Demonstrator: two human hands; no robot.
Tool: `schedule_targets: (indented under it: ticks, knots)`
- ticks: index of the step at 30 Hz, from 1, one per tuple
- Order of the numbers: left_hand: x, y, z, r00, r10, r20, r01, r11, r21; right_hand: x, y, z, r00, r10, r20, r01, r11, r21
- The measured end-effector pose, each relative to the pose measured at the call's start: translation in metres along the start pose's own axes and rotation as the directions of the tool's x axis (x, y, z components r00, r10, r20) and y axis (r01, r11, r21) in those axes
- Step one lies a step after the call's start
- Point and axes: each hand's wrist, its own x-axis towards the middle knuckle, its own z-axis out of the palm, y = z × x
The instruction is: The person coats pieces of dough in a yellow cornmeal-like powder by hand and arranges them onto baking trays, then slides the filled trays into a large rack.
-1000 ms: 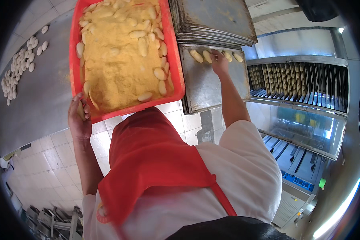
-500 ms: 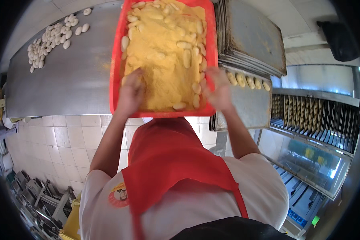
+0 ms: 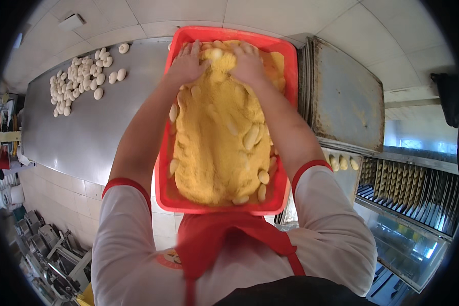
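Both my arms reach over a deep red plastic tub [image 3: 163,186] filled with yellow crumbs [image 3: 214,137]. At its far left, my left hand [image 3: 189,65] lies open on the crumbs, fingers spread. My right hand [image 3: 247,64] is open too, at the far end, with its fingertips partly in the crumbs. Between the hands sits a small mound with a pale dough piece [image 3: 217,53] on it. Several oval dough pieces lie half buried, including one dough piece [image 3: 251,137] right of the middle and another [image 3: 263,177] by the near right side.
Left of the tub, several white dough pieces [image 3: 86,74] lie on a steel table [image 3: 112,112]. A stack of metal baking trays [image 3: 347,97] stands to the right. Nearer, yellow-coated pieces [image 3: 343,162] rest on a tray. Further right is a rack [image 3: 408,181] of filled trays.
Both hands have moved from the tub's near sides to its far end. The crumbs are now heaped along the middle, covering more of the dough pieces. The view has shifted.
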Motion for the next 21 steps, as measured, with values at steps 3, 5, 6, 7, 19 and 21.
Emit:
schedule_targets:
  ticks: [3, 5, 6, 7, 19, 21]
  knots:
    - [0.045, 0.007, -0.007, 0.85, -0.313, 0.423, 0.372, 0.926, -0.062, 0.041, 0.041, 0.005, 0.953, 0.255, 0.164, -0.297, 0.891, 0.344]
    - [0.056, 0.021, -0.017, 0.786, -0.305, 0.538, 0.439, 0.888, -0.138, 0.051, 0.068, 0.005, 0.903, 0.124, 0.412, -0.375, 0.699, 0.61]
    - [0.056, 0.028, -0.024, 0.714, -0.283, 0.64, 0.512, 0.834, -0.203, 0.053, 0.074, 0.005, 0.816, -0.095, 0.571, -0.485, 0.425, 0.764]
    - [0.053, 0.026, -0.019, 0.714, -0.278, 0.643, 0.506, 0.839, -0.199, 0.044, 0.076, 0.01, 0.784, -0.029, 0.62, -0.561, 0.393, 0.729]
    - [-0.16, 0.104, -0.08, 0.964, 0.186, 0.189, -0.05, 0.827, -0.56, -0.184, -0.023, -0.073, 0.983, -0.041, 0.18, -0.136, 0.496, 0.857]
    - [-0.205, 0.114, -0.079, 0.968, 0.198, 0.151, -0.097, 0.859, -0.502, -0.226, -0.038, -0.067, 0.998, -0.007, 0.067, -0.042, 0.712, 0.701]
